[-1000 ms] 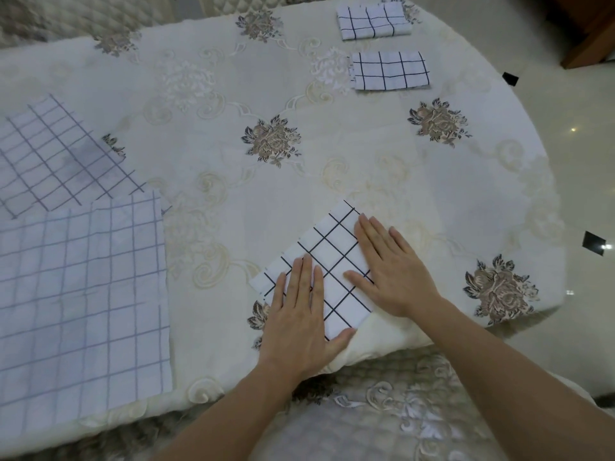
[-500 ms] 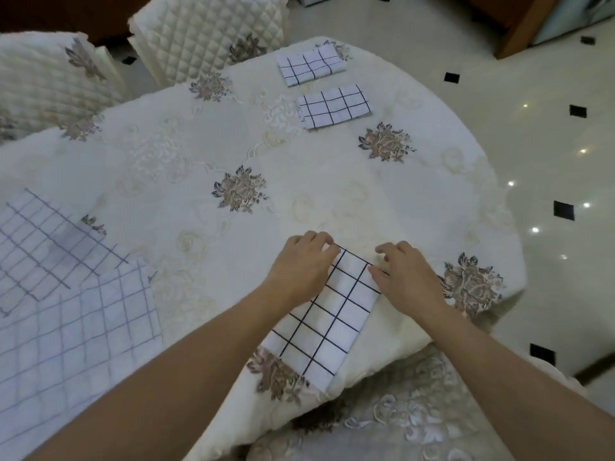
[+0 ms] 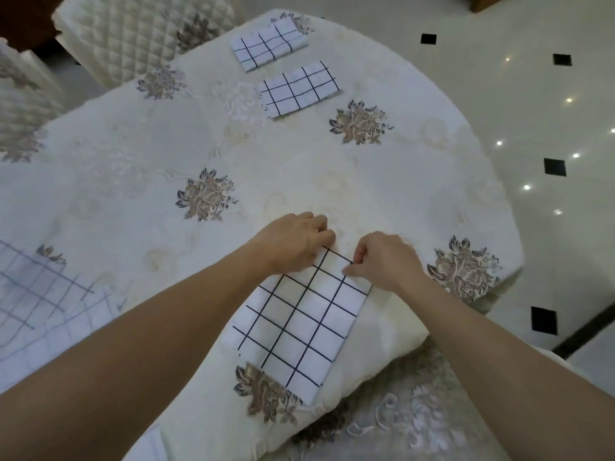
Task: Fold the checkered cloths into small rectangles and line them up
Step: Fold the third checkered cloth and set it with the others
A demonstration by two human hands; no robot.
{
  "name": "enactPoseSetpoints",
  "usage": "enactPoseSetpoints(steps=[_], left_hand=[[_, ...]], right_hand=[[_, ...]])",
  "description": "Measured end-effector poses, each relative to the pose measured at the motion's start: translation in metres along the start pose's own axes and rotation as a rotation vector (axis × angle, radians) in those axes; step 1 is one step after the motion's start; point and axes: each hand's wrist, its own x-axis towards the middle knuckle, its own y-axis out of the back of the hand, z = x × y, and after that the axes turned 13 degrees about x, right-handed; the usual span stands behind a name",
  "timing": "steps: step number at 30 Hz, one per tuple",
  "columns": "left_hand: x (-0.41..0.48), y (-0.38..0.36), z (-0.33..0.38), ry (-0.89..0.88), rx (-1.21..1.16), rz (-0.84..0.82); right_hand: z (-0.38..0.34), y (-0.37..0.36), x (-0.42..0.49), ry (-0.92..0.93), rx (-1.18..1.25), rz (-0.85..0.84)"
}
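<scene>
Clearly soft and light, the half-folded cloth [image 3: 299, 324] lies at the 6 o'clock edge of the table [image 3: 299, 168], its near end reaching the rim. The left hand [image 3: 293, 242] curls its fingers onto the cloth's far corner at about 11 o'clock, though the fingertips are hidden. The right hand [image 3: 382, 261] pinches the far corner at 1 o'clock between thumb and forefinger. Thin fabric like this likely sags between grips and slides easily on the table, so the corners are the sensible hold, both lifted together to keep the edges square. Two finished rectangles [image 3: 299, 89] sit at 12 o'clock, one just beyond the other, and unfolded cloths [image 3: 40, 311] lie at 9 o'clock
</scene>
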Motion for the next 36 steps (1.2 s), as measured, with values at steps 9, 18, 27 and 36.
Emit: enactPoseSetpoints(steps=[9, 18, 27, 36], left_hand=[[0.026, 0.015, -0.01, 0.021, -0.1, -0.137], [0.047, 0.036, -0.018, 0.253, -0.143, 0.002], [0.006, 0.048, -0.013, 0.227, -0.159, 0.252], [-0.054, 0.017, 0.027, 0.122, -0.165, 0.465]], right_hand=[[-0.001, 0.027, 0.018, 0.128, 0.064, -0.076], [-0.007, 0.064, 0.025, 0.173, -0.012, 0.074], [-0.02, 0.062, -0.007, 0.304, -0.077, 0.192], [0.0, 0.018, -0.07, 0.499, -0.154, 0.267]])
